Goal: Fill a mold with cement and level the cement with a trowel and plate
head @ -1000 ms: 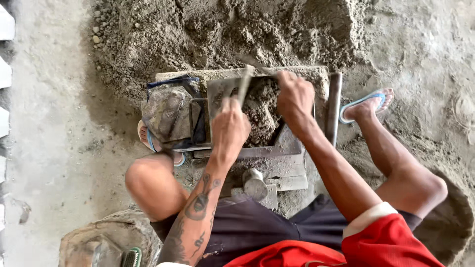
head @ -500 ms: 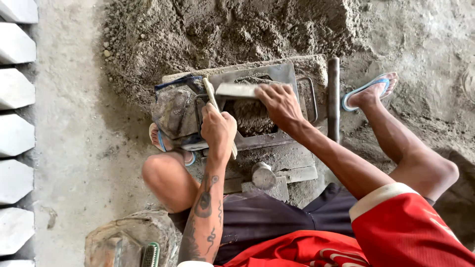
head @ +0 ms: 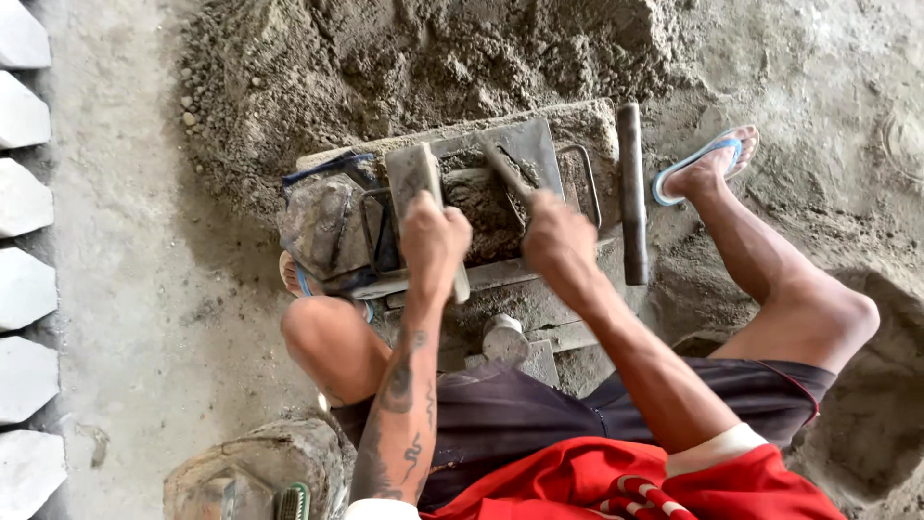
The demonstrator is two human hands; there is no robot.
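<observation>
Below, we see our left hand [head: 435, 241] with fingers closed around a flat grey trowel-like tool [head: 420, 185], and our right hand [head: 558, 241] gripping a thin metal rod [head: 504, 169]. Both tools reach into the metal block mould [head: 525, 144] filled with damp mix, beside the sand pile [head: 423, 58].

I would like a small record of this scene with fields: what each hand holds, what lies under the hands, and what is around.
left hand: grips a flat mortar-caked block
right hand: grips a thin rod, angled into the mould
under the hands: metal mould with damp grey mix inside
right of mould: dark pipe, lying flat
behind: sand pile
left edge: row of pale cast blocks
feet: blue sandal
</observation>
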